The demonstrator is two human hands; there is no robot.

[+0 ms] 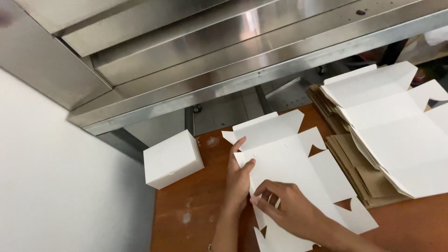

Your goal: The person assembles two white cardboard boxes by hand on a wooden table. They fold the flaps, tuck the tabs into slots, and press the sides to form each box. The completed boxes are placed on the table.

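From the head camera, a flat white die-cut cardboard box blank lies on the brown wooden table. The left hand grips the blank's left edge, fingers extended upward along it. The right hand lies on the blank's lower part, fingers curled and pressing on the card. A finished white cardboard box stands to the left; a stack of white and brown flat blanks lies at right.
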